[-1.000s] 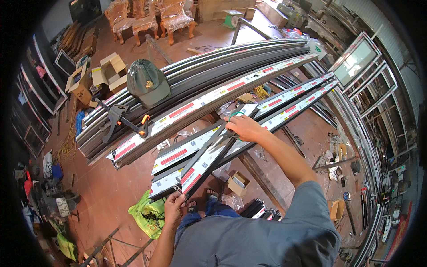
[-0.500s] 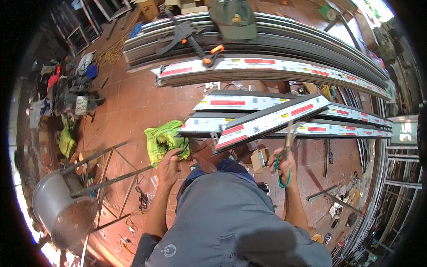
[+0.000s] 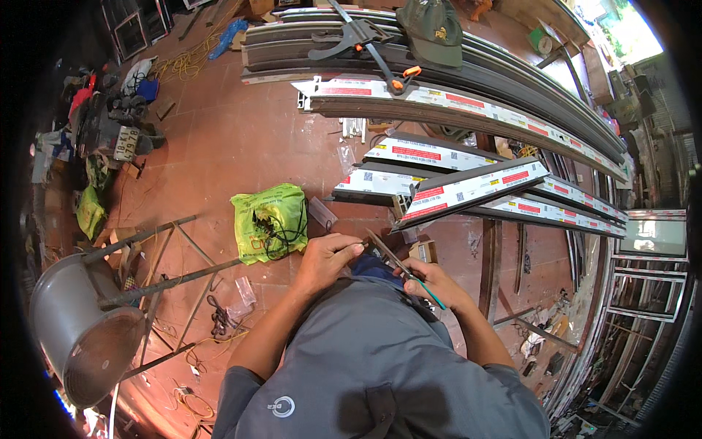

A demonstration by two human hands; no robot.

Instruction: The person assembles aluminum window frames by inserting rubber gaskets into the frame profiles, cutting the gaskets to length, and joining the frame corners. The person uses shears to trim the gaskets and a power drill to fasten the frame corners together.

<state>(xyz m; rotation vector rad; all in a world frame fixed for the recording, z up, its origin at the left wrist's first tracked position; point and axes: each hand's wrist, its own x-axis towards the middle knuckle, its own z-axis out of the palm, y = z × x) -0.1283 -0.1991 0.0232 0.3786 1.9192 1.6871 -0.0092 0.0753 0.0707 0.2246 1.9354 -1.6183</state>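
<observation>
Gripping tapered, teal-handled metal scissors [image 3: 388,252]

The work is going on in a workshop, seemingly one for window or door frames: long dark profiles [image 3: 314,55] are lying stacked, a bar clamp [image 3: 378,58] is resting across them, and a mitre-cut length with a labelled white strip [image 3: 475,186] is sitting nearer on other lengths. A glazed frame [image 3: 651,235] and bare frames [image 3: 647,293] are lining the right side, while more frames [image 3: 131,33] are standing at the upper left. Yellow cable [image 3: 179,64] and scraps of clear plastic [image 3: 245,291] are littering the reddish tiled floor [image 3: 197,139].
</observation>
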